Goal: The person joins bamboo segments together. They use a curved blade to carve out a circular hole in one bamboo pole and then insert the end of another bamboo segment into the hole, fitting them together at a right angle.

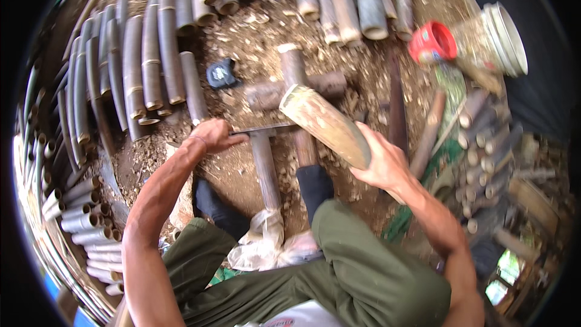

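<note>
1. Bamboo right up front, a thick, pale-shaved section [327, 124] slanting across the middle, cut end toward the upper left, above the crossed wood on the ground!
2. Right hand [387, 160] wrapped firmly round the lower end of that section, with the rest left bare.
3. Left hand [212, 136] closed in a tight fist on the end of a long, narrow blade [266, 128], pointing right, toward the bamboo (touching it or just behind, cannot tell from this angle).
4. Down below, a stout log [263, 95] lying sideways, a thinner pole [292, 66] across it; nearer, a post [264, 163] running down to a whitish plastic bag [263, 230] between the knees.
5. Over at upper left, a black tape measure [223, 74] on chip-strewn ground [260, 30], near rows of grey-brown bamboo lengths [134, 66].
6. Out to the right, a red tub [433, 42], tipped beside nested white buckets [505, 39], and nearer, a pile of short tubes [490, 139].
</note>
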The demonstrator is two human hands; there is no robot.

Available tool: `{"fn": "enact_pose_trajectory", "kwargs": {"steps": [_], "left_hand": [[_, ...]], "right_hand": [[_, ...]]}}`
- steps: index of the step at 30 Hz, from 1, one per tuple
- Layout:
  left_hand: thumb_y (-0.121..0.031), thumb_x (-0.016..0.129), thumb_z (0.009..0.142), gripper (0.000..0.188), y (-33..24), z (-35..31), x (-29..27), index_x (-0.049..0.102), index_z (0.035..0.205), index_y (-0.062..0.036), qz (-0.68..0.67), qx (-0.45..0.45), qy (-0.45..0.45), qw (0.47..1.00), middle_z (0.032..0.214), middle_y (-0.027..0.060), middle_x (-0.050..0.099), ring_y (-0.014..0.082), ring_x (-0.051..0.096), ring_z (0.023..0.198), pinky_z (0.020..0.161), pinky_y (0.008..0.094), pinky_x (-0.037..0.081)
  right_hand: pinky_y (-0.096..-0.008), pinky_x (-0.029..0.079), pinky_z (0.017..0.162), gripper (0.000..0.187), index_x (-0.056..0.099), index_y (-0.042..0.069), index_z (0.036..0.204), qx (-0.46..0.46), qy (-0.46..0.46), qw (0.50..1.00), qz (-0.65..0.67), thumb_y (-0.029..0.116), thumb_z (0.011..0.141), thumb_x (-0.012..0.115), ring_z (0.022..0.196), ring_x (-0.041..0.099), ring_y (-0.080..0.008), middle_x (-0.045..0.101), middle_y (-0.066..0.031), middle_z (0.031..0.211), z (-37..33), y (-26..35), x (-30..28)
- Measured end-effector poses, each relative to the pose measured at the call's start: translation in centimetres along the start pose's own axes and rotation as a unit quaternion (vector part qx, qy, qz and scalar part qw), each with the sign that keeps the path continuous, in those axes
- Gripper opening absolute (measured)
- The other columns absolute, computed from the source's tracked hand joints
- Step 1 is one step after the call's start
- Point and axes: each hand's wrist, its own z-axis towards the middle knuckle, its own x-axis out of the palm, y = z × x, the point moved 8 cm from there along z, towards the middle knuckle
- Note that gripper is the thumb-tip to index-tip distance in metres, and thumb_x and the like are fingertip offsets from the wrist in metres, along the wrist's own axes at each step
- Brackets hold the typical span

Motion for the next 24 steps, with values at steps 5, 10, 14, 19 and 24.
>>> {"fn": "enact_pose_trajectory", "kwargs": {"steps": [5,10,14,19,24], "left_hand": [[-0.075,0.054,0.084,0.068,-1.4,-0.9,-3.2,0.076,0.09,-0.0106,0.119,0.082,-0.108,0.984,0.071,0.0094,0.067,0.0227,0.067,0.069,0.063,0.0438,0.057],[-0.077,0.055,0.081,0.065,-5.7,-1.4,-8.4,0.067,0.068,-0.0144,0.171,0.045,-0.021,0.984,0.049,-0.0061,0.038,0.0069,0.033,0.042,0.036,0.0312,0.03],[-0.063,0.062,0.087,0.052,-2.9,-8.6,1.1,0.062,0.072,-0.0137,-0.037,0.078,-0.275,0.958,0.058,0.0011,0.06,0.0125,0.052,0.045,0.045,0.0356,0.046],[-0.021,0.07,0.074,0.02,-5.5,-11.1,6.3,0.062,0.081,-0.0041,-0.09,0.007,-0.264,0.96,0.087,0.012,0.058,0.0339,0.063,0.077,0.068,0.0459,0.052],[-0.022,0.07,0.071,0.022,-5.9,-10.1,7.1,0.062,0.081,-0.0046,-0.059,0.028,-0.146,0.987,0.087,0.0123,0.058,0.036,0.065,0.076,0.068,0.0477,0.053]], "right_hand": [[-0.0375,0.053,0.089,0.077,0.047,-0.002,0.133,-0.05,-0.249,0.93,0.264,0.018,0.068,0.083,0.102,0.064,-0.027,0.062,-0.0165,0.119,1.0,0.0,-10.7],[-0.033,0.055,0.076,0.065,0.047,-0.003,0.129,0.042,-0.186,0.813,0.55,0.024,0.076,0.071,0.084,0.065,-0.0199,0.064,-0.0169,0.102,-1.5,-0.7,-11.9],[-0.0328,0.046,0.095,0.08,0.04,-0.002,0.138,0.027,-0.174,0.888,0.424,0.02,0.071,0.077,0.106,0.059,-0.0191,0.059,-0.0121,0.12,-2.8,-1.9,-9.7],[-0.0336,0.04,0.105,0.092,0.032,-0.002,0.146,0.033,-0.136,0.893,0.427,0.011,0.069,0.08,0.119,0.053,-0.0197,0.054,-0.012,0.131,-3.3,-2.4,-7.0],[-0.0346,0.038,0.106,0.094,0.031,-0.003,0.147,0.019,-0.127,0.914,0.385,0.014,0.069,0.081,0.121,0.052,-0.0205,0.053,-0.013,0.132,-2.6,-2.5,-6.7]]}}
